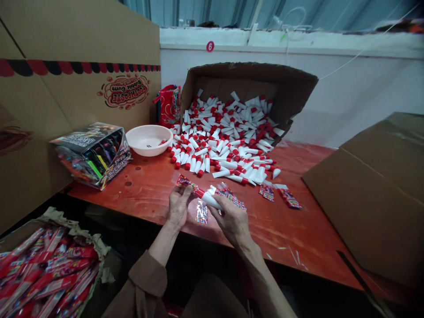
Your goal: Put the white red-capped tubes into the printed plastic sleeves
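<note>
Between my hands, above the front of the red table, is a white tube with a red cap (209, 198). Its capped end points left, at a colourful printed wrapper (186, 181). My left hand (179, 205) pinches that wrapper with thumb and fingers. The tube's white end sits in the closed fingers of my right hand (232, 218). A shiny printed packet (202, 212) lies on the table between my wrists. More printed wrappers (232, 196) are partly hidden behind my right hand. Just beyond lies a heap of white tubes with red caps (228, 141).
The heap spills from a tipped cardboard box (298, 88). A pale bowl (150, 137) and a display box (96, 152) stand left. At lower left is a carton of wrapped tubes (49, 269). Large cardboard boxes flank the table (285, 229). Two wrappers (289, 197) lie right.
</note>
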`<state>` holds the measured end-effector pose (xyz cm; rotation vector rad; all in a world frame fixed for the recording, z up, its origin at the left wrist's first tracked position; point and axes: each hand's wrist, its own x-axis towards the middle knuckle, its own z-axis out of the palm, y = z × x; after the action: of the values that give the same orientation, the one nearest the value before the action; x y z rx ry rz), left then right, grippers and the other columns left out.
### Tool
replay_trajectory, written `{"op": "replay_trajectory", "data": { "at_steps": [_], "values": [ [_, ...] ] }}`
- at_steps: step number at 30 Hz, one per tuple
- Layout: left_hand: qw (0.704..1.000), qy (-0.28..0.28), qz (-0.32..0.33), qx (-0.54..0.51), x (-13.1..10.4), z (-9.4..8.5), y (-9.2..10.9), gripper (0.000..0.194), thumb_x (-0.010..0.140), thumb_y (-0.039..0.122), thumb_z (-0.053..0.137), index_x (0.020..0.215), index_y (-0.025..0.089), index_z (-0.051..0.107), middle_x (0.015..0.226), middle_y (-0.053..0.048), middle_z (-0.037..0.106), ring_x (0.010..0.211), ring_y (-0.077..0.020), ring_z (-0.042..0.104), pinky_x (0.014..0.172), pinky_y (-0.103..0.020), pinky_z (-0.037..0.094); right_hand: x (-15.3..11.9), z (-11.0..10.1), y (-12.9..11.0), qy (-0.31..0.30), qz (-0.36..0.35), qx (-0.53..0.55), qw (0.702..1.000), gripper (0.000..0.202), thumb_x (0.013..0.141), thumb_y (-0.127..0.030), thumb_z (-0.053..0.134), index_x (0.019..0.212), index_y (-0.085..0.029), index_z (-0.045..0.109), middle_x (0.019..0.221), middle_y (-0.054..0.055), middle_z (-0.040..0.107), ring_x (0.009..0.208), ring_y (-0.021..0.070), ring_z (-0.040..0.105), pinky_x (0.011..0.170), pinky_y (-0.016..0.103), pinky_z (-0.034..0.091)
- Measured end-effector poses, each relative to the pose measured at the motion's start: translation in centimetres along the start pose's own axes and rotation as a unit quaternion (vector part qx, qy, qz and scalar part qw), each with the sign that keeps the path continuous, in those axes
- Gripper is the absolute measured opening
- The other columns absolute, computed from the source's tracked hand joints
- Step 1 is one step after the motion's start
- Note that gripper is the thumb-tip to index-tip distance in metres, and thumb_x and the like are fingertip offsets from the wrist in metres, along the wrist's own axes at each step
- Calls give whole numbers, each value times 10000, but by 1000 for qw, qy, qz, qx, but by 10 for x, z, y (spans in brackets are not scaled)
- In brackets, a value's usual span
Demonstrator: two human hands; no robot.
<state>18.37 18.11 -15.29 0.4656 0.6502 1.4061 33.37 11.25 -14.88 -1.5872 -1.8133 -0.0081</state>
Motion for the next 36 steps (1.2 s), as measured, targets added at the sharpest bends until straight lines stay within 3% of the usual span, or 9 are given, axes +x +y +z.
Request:
{"op": "replay_trajectory", "data": {
  "at_steps": [7,13,16,21,25,28,32,36],
  "values": [
    [995,-7,67,76,2,-2,-4,339,622,309,885,838,144,682,791,-22,701,741,-137,650,759,-262,504,0,7,-4,1,30,22,999,279,951,-426,538,1061,-214,682,959,89,731,727,213,657,665,295,452],
    [996,-41,23,71,0,-3,-5,361,622,298,885,887,145,694,858,-39,719,808,-153,662,803,-277,502,-2,10,-8,0,54,94,994,249,927,-406,557,1025,-208,673,938,96,711,812,238,651,746,320,465],
    [994,-82,-16,67,-7,-2,-9,352,631,283,882,895,135,702,872,-49,723,802,-152,662,784,-263,501,1,10,-12,-16,91,162,982,240,903,-414,591,986,-201,667,880,63,689,756,205,624,704,297,452],
    [989,-107,-66,79,-16,-2,-13,368,656,303,870,938,129,709,923,-77,733,790,-169,672,746,-263,508,5,12,-12,-92,180,326,924,316,872,-494,610,834,-181,639,717,7,617,605,148,544,557,247,415],
    [993,-78,-44,74,-15,-8,-10,335,674,321,857,907,133,707,917,-65,723,765,-150,659,720,-253,508,-8,13,-6,-98,168,301,933,314,873,-498,611,816,-191,644,721,7,634,627,155,559,583,250,420],
    [990,-101,-57,83,-20,-10,-12,330,681,314,856,907,121,713,909,-76,726,759,-149,659,710,-246,506,-17,15,-6,-78,169,285,940,421,926,-524,520,658,-207,590,599,2,587,574,154,538,569,256,404],
    [983,-133,-104,74,-31,-10,-16,362,732,329,822,1001,129,687,906,-79,725,643,-128,637,582,-225,483,-19,22,-9,-67,170,318,930,447,924,-552,515,648,-207,579,607,1,586,576,150,525,575,254,406],
    [991,-116,-65,21,-35,-9,-9,341,771,358,793,1011,147,674,945,-83,726,806,-167,684,742,-264,526,-22,27,-6,-104,177,347,915,436,928,-540,521,664,-199,587,607,-8,571,563,138,490,563,250,387]
  ]
}}
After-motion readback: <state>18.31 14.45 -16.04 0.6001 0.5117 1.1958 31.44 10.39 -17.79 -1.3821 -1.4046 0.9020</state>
